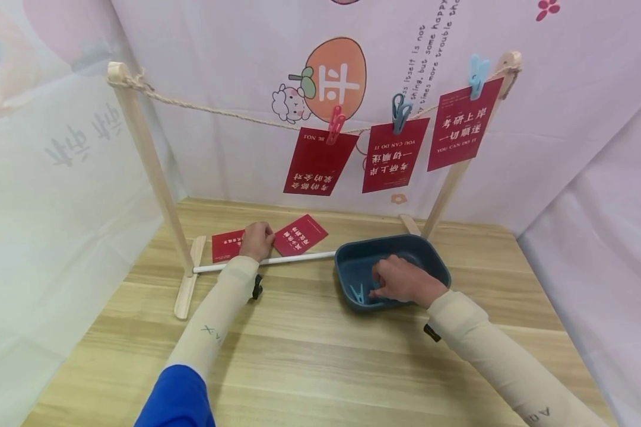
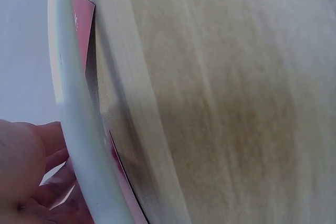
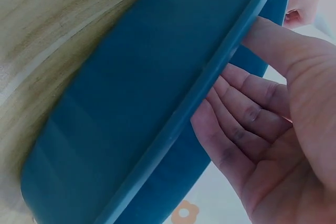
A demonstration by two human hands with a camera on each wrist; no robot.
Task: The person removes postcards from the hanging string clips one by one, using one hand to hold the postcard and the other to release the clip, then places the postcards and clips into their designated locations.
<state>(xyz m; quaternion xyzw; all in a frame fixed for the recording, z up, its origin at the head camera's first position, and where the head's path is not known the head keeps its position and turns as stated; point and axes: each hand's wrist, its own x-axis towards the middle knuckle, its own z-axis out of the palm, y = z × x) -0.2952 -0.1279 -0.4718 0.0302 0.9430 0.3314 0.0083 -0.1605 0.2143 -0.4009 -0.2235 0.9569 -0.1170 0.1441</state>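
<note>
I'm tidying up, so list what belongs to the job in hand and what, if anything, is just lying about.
Apparently in the job:
two loose red cards, by the left hand
blue tray and light-blue clip, by the right hand
rope, wooden posts, three clipped cards

Just around:
printed backdrop
white rod, unless it braces the posts

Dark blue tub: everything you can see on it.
The tub is dark teal-blue, open-topped, a rounded rectangle with smooth walls and a thick rim; it looks plastic. It sits upright on the wooden table. The white rod runs to its left side; whether they touch is unclear. A light blue clothespin is inside, near-left. The right hand reaches in; fingertip contact is unclear.
</note>
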